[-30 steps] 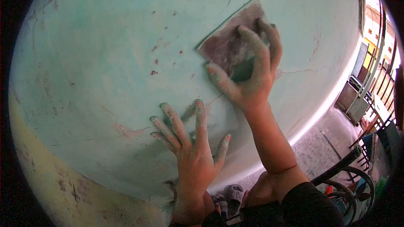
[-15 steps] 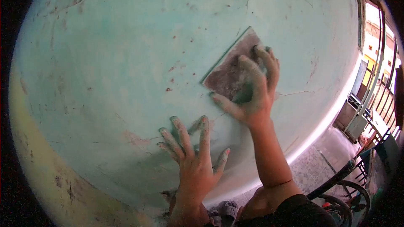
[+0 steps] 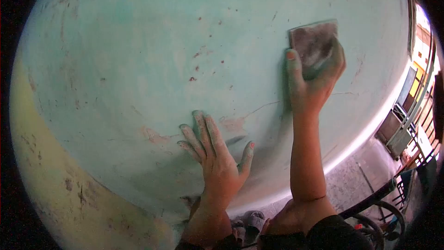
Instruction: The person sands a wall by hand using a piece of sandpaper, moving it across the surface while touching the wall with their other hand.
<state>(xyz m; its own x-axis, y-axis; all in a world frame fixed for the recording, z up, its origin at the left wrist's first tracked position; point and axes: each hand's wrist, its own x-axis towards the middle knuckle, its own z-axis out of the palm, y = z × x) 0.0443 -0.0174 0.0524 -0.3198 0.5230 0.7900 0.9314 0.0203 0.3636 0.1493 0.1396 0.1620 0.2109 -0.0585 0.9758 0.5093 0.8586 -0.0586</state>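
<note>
My right hand grips a square, dusty brown sheet of sandpaper and holds it against the pale green wall. The thumb lies along the sheet's left edge and the fingers bend over its right side, so part of it is hidden. Lower and to the left, my left hand rests on the wall with fingers stretched out and thumb apart, holding nothing. Pale dust coats the fingers of both hands. Around them the wall shows thin cracks, reddish spots and a worn patch left of the left hand.
A yellowish wall strip borders the green at lower left. At right are a grey floor, a barred opening and a dark curved-tube frame. Footwear shows at the bottom.
My right hand has moved the sandpaper right and upward across the wall and turned it, so its top edge is nearly level. My left hand stays on the wall, its fingers somewhat closer together.
</note>
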